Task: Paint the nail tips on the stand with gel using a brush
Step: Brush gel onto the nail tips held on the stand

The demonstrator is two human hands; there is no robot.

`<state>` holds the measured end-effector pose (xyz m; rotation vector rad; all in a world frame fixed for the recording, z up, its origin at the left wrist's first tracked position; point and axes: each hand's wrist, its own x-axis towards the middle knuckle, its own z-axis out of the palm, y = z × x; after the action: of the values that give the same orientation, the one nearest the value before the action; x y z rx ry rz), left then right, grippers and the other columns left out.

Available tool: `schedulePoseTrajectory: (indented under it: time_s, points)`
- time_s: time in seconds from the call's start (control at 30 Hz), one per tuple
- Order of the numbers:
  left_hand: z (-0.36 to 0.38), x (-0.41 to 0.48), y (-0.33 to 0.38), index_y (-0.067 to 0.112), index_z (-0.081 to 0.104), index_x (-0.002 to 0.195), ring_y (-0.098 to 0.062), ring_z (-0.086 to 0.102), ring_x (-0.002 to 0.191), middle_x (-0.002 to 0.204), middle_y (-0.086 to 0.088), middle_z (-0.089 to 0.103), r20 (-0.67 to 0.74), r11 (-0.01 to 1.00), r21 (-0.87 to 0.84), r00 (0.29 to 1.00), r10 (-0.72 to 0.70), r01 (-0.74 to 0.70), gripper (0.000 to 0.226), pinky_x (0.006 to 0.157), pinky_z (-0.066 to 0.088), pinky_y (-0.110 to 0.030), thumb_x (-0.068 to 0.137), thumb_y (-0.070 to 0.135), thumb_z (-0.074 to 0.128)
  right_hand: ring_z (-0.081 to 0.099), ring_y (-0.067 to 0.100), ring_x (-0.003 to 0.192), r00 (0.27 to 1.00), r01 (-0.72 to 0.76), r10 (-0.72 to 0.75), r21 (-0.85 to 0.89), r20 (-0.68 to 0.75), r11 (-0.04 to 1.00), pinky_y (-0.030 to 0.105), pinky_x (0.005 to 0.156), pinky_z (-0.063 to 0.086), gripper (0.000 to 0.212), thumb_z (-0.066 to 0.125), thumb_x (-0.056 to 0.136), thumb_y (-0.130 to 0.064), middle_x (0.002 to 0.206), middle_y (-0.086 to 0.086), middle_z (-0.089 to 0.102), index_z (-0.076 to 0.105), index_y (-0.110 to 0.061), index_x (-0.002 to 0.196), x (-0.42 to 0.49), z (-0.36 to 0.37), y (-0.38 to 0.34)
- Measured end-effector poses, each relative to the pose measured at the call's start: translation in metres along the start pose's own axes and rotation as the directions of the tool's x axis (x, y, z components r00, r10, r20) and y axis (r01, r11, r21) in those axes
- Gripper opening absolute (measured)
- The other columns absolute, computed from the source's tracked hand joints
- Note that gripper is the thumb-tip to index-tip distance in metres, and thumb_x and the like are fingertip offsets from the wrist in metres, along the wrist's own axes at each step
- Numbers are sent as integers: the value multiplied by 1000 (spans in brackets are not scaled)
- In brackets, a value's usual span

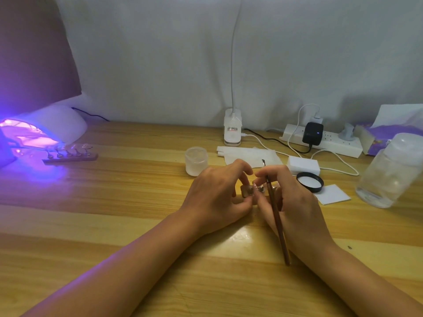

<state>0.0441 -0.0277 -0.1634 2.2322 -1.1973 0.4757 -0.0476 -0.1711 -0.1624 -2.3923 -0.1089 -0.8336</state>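
1. While both hands meet at the middle of the wooden counter (114, 225), the left hand (217, 197) curls its fingers and thumb around the small stand (247, 191) and pinches it at its left end.
2. The stand sits on the counter between the two hands; it is largely hidden, and only its left end and a few nail tips (259, 188) show.
3. The right hand (295, 202) grips the brush (275, 216); the brown handle runs back toward the wrist, and the dark tip points up and away above the fingers.
4. A frosted jar (196, 161) stands just beyond the left hand. Its black lid (310, 182) lies inner side up, to the right of the right hand.
5. A second stand (71, 155) with nail tips lies at far left, in front of the lit curing lamp (43, 131).
6. White wipes (249, 155) lie beyond the hands, with a power strip (338, 146) behind them near the wall.
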Motion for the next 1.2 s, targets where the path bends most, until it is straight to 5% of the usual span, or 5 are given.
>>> schedulePoseTrajectory:
  time_s: [0.27, 0.5, 0.9, 1.2]
  points:
    - [2, 2, -1, 27, 53, 116, -3, 63, 80, 97, 15, 67, -8, 998, 6, 998, -58, 58, 35, 76, 52, -30, 86, 39, 68, 60, 2, 73, 1000, 15, -15, -24, -4, 1000, 54, 78, 56, 38, 71, 86, -16, 96, -14, 61, 50, -26, 116, 1, 0, 0]
    - [5, 4, -11, 27, 54, 113, -8, 62, 95, 104, 14, 69, -37, 971, 10, 971, -237, 238, 27, 90, 48, -39, 91, 35, 66, 58, 1, 61, 1000, -8, 7, -41, -8, 999, 16, 57, 50, 39, 73, 84, -19, 95, -14, 61, 52, -25, 116, 3, 0, 2]
    - [6, 7, -21, 30, 57, 118, -7, 52, 86, 108, 15, 66, 11, 934, -71, 937, -350, 350, 31, 84, 51, -36, 91, 41, 66, 63, 0, 78, 998, -32, 32, -10, 48, 999, 18, 66, 57, 44, 74, 83, -20, 95, -15, 60, 44, -33, 113, 2, 1, 3]
    - [3, 4, -16, 25, 58, 119, -5, 59, 90, 115, 12, 62, 9, 957, -139, 966, -258, 256, 25, 81, 52, -32, 95, 24, 62, 63, 5, 87, 997, -53, 52, 14, 59, 998, 30, 71, 59, 38, 73, 84, -22, 93, -12, 61, 48, -27, 112, 1, 1, 7]
